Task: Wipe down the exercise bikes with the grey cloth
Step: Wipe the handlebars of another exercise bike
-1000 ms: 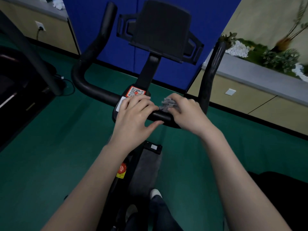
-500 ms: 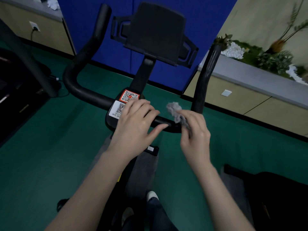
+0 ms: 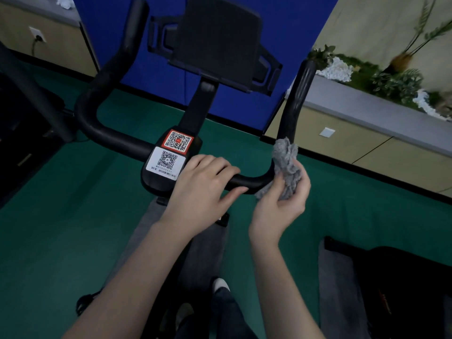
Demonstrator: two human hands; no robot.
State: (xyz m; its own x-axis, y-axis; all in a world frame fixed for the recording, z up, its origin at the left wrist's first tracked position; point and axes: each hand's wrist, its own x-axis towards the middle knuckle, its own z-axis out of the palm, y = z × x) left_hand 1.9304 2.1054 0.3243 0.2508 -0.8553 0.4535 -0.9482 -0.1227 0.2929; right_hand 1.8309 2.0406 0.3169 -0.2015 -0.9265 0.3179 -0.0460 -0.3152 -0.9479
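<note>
A black exercise bike's handlebar (image 3: 117,140) curves across the middle, with a tablet holder (image 3: 215,40) above and two QR stickers (image 3: 171,152) on the centre block. My left hand (image 3: 203,184) rests on the bar just right of the stickers, fingers curled over it and thumb stretched out below. My right hand (image 3: 281,204) grips the crumpled grey cloth (image 3: 287,165) and presses it against the bend where the right handle (image 3: 296,101) rises.
Green floor surrounds the bike. A blue panel (image 3: 244,11) stands behind it. A beige ledge with plants (image 3: 381,77) runs along the right. Dark equipment (image 3: 22,113) sits at the left and another black machine (image 3: 403,289) at the lower right.
My right hand lifted the cloth off the middle of the bar, turned palm up, and moved it right to the handle's bend. My left hand stayed on the bar, uncovering the white sticker.
</note>
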